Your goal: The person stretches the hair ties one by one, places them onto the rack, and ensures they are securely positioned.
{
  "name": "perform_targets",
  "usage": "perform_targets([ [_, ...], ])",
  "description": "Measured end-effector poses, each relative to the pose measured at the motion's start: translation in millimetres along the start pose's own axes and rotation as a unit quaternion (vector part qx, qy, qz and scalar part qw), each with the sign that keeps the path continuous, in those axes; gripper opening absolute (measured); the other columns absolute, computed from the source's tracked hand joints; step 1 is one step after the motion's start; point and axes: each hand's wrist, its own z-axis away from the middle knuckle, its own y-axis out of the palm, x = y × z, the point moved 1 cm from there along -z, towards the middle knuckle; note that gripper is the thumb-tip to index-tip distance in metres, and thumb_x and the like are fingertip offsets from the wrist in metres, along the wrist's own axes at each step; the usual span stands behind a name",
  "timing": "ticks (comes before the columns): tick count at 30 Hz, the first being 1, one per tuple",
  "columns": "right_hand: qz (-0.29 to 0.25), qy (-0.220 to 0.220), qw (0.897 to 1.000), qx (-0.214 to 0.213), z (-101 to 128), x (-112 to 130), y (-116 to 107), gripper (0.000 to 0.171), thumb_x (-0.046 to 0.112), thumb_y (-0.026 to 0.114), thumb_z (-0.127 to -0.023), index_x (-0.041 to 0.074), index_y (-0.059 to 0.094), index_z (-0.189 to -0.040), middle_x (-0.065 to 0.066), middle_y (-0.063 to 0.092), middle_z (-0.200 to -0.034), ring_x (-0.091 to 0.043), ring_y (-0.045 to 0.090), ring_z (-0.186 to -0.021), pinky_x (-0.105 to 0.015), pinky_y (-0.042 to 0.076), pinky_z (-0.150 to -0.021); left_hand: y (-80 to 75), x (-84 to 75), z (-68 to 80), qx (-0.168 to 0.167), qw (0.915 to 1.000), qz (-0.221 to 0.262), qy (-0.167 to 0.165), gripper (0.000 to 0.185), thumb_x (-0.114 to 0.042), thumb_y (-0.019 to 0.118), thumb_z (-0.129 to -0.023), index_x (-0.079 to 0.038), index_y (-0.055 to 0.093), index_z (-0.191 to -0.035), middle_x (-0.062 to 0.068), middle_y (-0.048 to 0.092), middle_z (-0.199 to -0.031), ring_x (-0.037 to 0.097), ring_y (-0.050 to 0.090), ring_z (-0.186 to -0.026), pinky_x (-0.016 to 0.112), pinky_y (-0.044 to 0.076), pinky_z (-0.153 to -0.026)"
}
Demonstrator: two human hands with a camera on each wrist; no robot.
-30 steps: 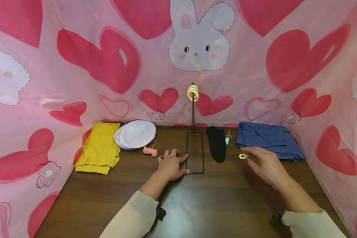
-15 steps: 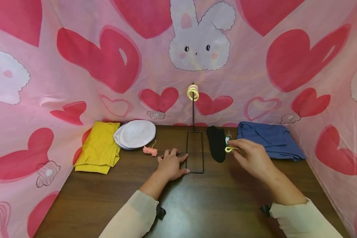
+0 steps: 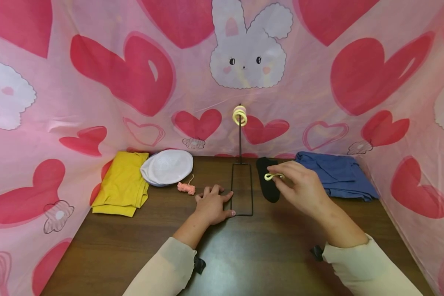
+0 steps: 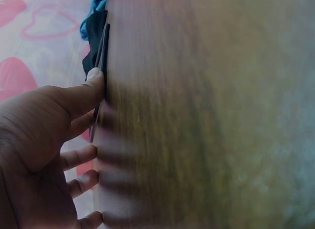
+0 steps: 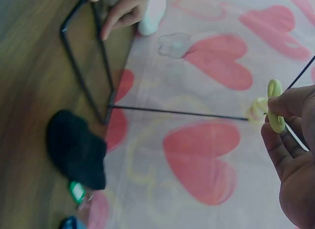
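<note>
a light squeeze on the yellow band [image 5: 270, 92] would spare its loop, i'd say, with the base [image 3: 251, 189] of the wire stand [image 3: 240, 148] pinned firmly. the right hand [image 3: 303, 187] pinches it above the black sock [image 3: 269, 194], toward the base's two o'clock; the left hand [image 3: 212, 206] lies at eight, fingers spread.

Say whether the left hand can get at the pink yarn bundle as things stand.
Probably yes: the pink yarn bundle lies near the left hand, with nothing visible between them, though that hand's thumb touches the black wire stand.
</note>
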Motion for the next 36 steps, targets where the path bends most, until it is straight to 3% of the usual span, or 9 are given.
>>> perform_targets([
  [5,-0.016,-0.008,1.0,-0.009,-15,13,-2,0.036,-0.003,0.083,-0.081,0.012,0.08,-0.114,-0.003,0.076,-0.107,-0.019,0.07,-0.098,-0.018,0.049,-0.089,0.0,-0.2,0.7,-0.004,1.0,0.002,0.0,0.073,-0.063,0.073,-0.088,-0.036,0.052,-0.153,0.005,0.044,-0.153,0.039,0.037,-0.137,0.069,0.033,-0.098],
  [17,-0.037,-0.03,0.998,-0.041,-47,40,-9,0.036,-0.003,0.083,-0.081,0.012,0.079,-0.114,-0.002,0.076,-0.108,-0.019,0.071,-0.1,-0.014,0.046,-0.093,1.3,0.5,-0.5,-0.003,1.0,-0.005,-0.001,0.073,-0.064,0.072,-0.088,-0.038,0.051,-0.154,0.005,0.043,-0.153,0.038,0.037,-0.137,0.069,0.033,-0.098],
  [26,-0.08,-0.052,0.993,-0.069,-64,55,-9,0.036,-0.003,0.082,-0.081,0.011,0.079,-0.114,-0.003,0.076,-0.109,-0.02,0.07,-0.101,-0.018,0.048,-0.097,-1.6,-1.4,0.7,0.001,1.0,-0.006,-0.004,0.073,-0.064,0.073,-0.088,-0.037,0.053,-0.153,0.005,0.044,-0.153,0.039,0.038,-0.137,0.069,0.034,-0.098],
  [36,-0.085,-0.089,0.989,-0.081,-77,55,1,0.032,-0.003,0.083,-0.081,0.005,0.078,-0.111,-0.005,0.076,-0.107,-0.021,0.07,-0.098,-0.022,0.052,-0.091,-1.3,-1.5,0.9,-0.001,0.9999,-0.009,-0.005,0.073,-0.064,0.073,-0.088,-0.037,0.054,-0.152,0.005,0.045,-0.152,0.039,0.039,-0.136,0.069,0.034,-0.098],
])
